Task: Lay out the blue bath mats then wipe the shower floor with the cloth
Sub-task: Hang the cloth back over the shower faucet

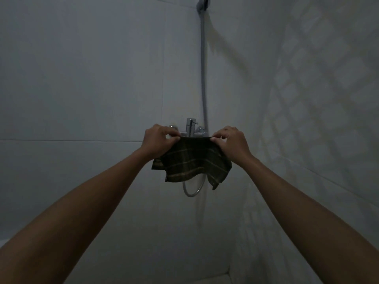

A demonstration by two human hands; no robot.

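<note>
A dark checked cloth (pixel 193 160) with pale stripes hangs at the middle of the view, draped at the chrome shower mixer tap (pixel 190 126). My left hand (pixel 158 140) pinches the cloth's top edge on the left. My right hand (pixel 230 141) pinches the same edge on the right. Both arms reach forward at full stretch. The cloth's lower edge hangs loose and wavy below the tap. No blue bath mats are in view.
A grey shower hose (pixel 204 78) runs up the wall corner to a holder (pixel 203 3) and loops below the cloth. White tiled walls (pixel 82 78) meet in the corner. A strip of the shower floor (pixel 215 278) shows at the bottom. The room is dim.
</note>
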